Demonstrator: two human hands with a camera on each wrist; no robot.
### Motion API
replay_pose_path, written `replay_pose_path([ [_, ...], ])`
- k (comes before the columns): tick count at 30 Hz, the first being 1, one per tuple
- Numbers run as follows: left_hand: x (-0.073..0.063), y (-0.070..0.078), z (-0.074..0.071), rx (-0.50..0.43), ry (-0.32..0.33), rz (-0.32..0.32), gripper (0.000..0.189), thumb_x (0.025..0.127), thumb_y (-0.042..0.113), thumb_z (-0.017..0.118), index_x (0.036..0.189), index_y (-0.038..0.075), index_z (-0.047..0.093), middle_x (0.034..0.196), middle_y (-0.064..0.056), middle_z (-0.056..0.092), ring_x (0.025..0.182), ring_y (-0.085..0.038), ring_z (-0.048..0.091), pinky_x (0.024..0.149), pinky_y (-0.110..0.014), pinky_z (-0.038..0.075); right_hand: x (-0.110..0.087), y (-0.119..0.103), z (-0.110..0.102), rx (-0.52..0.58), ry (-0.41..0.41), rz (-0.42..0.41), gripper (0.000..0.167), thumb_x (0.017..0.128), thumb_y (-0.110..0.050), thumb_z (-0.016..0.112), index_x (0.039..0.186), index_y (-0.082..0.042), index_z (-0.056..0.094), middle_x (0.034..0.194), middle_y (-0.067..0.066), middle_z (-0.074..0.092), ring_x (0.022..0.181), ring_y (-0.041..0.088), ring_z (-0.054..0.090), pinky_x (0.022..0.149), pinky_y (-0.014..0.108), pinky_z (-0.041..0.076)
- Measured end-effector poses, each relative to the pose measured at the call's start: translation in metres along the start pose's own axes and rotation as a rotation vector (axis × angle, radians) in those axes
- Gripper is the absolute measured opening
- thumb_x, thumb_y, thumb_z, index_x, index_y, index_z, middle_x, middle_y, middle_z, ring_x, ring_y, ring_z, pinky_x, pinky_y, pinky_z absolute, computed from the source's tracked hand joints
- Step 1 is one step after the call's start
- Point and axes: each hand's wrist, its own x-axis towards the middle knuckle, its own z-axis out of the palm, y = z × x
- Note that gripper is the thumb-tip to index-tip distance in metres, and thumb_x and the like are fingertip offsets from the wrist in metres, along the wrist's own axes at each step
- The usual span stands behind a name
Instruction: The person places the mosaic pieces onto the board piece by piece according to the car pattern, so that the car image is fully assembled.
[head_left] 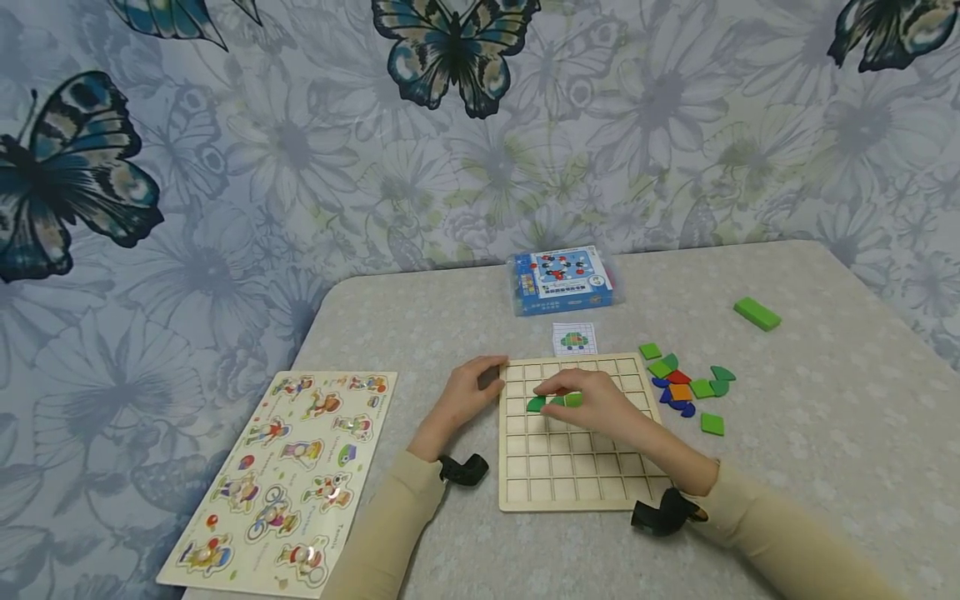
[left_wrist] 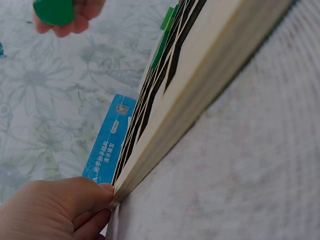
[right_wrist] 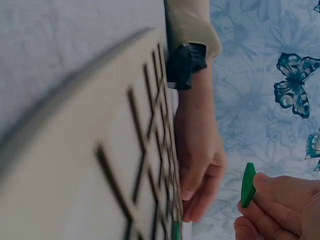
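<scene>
My left hand (head_left: 461, 404) holds the wooden grid board (head_left: 573, 492) at its far left corner. In the left wrist view, the thumb and curled fingers of that hand (left_wrist: 65, 207) meet the board's edge. Over the upper part of the board is my right hand (head_left: 596, 404). Its thumb and fingers pinch a dark green, curved-edged piece (right_wrist: 247, 185), held clear of the board in the right wrist view. A dark green piece (head_left: 536, 404) and a light green piece (head_left: 573, 400) lie on the grid by the right fingertips.
Several loose green, blue, red and orange pieces (head_left: 680, 392) lie right of the board. Beyond it are a small pattern card (head_left: 574, 339) and a blue box (head_left: 564, 280). A green block (head_left: 757, 314) sits at far right; a picture puzzle board (head_left: 285, 475) lies left.
</scene>
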Motion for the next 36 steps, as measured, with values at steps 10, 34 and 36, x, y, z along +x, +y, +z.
replay_pose_path([
  [10, 0.001, 0.002, 0.001, 0.003, 0.008, -0.029, 0.039, 0.092, 0.012, 0.063, 0.130, 0.006, 0.058, 0.128, -0.010, 0.057, 0.122, -0.026, 0.049, 0.103, -0.038, 0.040, -0.009, 0.020, 0.024, 0.007, 0.003, 0.041, 0.024, 0.083, -0.014, 0.074, 0.106, -0.006, 0.071, 0.101, 0.000, 0.067, 0.092, 0.020, 0.062, 0.077, 0.034, 0.053],
  [34, 0.001, 0.000, 0.002, 0.007, 0.008, -0.014, 0.039, 0.092, 0.013, 0.063, 0.130, 0.005, 0.057, 0.129, -0.011, 0.056, 0.123, -0.026, 0.048, 0.103, -0.038, 0.039, -0.012, 0.028, 0.029, -0.214, -0.089, -0.096, 0.024, 0.087, -0.015, 0.070, 0.110, -0.009, 0.069, 0.108, -0.001, 0.065, 0.100, 0.016, 0.055, 0.083, 0.033, 0.050],
  [36, 0.001, 0.000, 0.002, 0.008, 0.009, -0.013, 0.039, 0.092, 0.013, 0.064, 0.130, 0.005, 0.057, 0.129, -0.011, 0.056, 0.123, -0.026, 0.048, 0.104, -0.038, 0.039, -0.013, 0.028, 0.029, -0.222, -0.096, -0.097, 0.024, 0.087, -0.016, 0.069, 0.110, -0.009, 0.069, 0.109, -0.001, 0.065, 0.101, 0.015, 0.055, 0.085, 0.033, 0.050],
])
